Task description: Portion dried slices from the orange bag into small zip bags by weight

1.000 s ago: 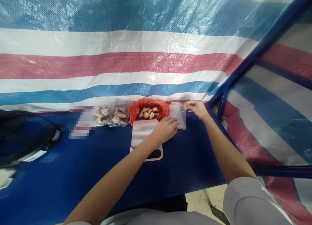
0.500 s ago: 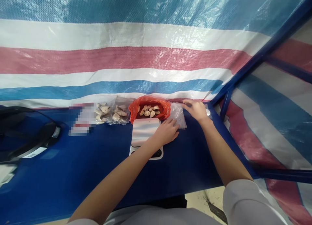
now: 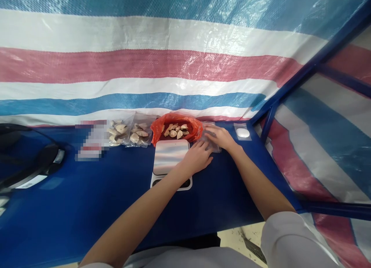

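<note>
Clear plastic bags [image 3: 215, 147] lie flat on the blue table, right of an orange-red plastic bag [image 3: 156, 128]. My left hand [image 3: 198, 156] rests on their near left edge, fingers stretched out. Over their upper part lies my right hand [image 3: 219, 137], its fingers spread and touching the plastic. Pale dried slices [image 3: 174, 132] fill the bottom of the open orange-red bag. In front of it stands a small digital scale [image 3: 168, 157] with a bare metal plate; my left forearm crosses its lower right corner and partly hides its controls.
Two clear bags of slices, a left one [image 3: 117, 133] and a right one [image 3: 140, 134], lie left of the orange-red bag. A small bag with a white item [image 3: 242, 133] is at the far right. Black headgear [image 3: 37, 165] sits at left. A blue frame post [image 3: 268, 123] borders the right side.
My right hand has moved left, from the right edge of the clear bags onto them. The white item at right has come into full view. My left hand stays in place.
</note>
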`<act>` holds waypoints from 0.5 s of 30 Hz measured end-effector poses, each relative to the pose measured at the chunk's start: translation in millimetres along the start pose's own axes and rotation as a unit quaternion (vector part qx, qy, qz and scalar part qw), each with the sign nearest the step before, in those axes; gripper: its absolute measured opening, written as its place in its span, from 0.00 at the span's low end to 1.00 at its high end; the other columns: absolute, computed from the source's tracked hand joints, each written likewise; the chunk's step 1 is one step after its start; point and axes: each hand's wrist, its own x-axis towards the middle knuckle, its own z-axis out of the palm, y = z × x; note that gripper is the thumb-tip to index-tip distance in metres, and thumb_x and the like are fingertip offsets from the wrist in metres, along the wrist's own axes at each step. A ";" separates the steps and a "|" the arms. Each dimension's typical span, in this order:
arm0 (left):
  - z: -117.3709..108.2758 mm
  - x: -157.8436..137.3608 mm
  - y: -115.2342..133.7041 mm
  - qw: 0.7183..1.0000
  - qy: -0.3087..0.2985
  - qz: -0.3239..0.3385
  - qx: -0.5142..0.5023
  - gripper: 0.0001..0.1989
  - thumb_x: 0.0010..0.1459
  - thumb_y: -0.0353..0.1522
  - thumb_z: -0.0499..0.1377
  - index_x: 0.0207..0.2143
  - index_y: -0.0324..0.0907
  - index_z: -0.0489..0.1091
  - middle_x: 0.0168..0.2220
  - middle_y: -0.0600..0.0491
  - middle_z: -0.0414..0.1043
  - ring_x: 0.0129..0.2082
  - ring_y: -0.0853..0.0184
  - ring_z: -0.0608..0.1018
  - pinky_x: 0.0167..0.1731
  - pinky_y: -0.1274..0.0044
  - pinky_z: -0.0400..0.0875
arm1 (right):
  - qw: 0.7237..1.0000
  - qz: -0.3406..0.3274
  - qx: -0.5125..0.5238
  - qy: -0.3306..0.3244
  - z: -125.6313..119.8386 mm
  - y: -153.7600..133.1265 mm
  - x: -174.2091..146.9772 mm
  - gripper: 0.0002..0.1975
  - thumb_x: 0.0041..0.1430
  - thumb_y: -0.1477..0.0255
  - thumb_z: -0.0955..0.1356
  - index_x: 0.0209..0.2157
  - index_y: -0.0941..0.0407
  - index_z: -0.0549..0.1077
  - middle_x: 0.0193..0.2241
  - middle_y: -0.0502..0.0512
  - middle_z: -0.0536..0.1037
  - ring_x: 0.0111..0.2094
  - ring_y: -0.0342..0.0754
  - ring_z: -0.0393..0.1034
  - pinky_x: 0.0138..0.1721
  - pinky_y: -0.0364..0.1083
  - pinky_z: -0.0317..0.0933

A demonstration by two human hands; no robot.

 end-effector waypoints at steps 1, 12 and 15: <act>0.4 -0.1 -0.2 1.000 0.004 0.001 0.002 0.17 0.65 0.35 0.57 0.53 0.37 0.72 0.55 0.38 0.71 0.57 0.51 0.73 0.57 0.63 0.68 | 1.000 -0.016 -0.013 -0.016 0.6 2.3 1.1 0.16 0.67 0.67 0.66 0.53 0.50 0.78 0.59 0.55 0.75 0.59 0.56 0.72 0.61 0.55 0.67; 2.0 3.1 -2.3 1.000 -0.019 -0.011 0.018 0.15 0.66 0.34 0.54 0.51 0.37 0.74 0.53 0.38 0.73 0.55 0.52 0.75 0.56 0.63 0.69 | 0.989 -0.121 -0.081 -0.027 13.6 19.8 7.3 0.17 0.69 0.70 0.64 0.54 0.54 0.78 0.59 0.58 0.75 0.64 0.56 0.66 0.67 0.57 0.59; -2.3 3.2 -2.5 1.000 -0.010 -0.012 0.007 0.14 0.67 0.33 0.54 0.48 0.37 0.75 0.49 0.40 0.75 0.53 0.54 0.76 0.55 0.65 0.71 | 0.991 -0.113 -0.072 -0.014 8.3 21.1 6.2 0.16 0.68 0.71 0.64 0.53 0.52 0.78 0.60 0.56 0.75 0.63 0.55 0.67 0.65 0.57 0.63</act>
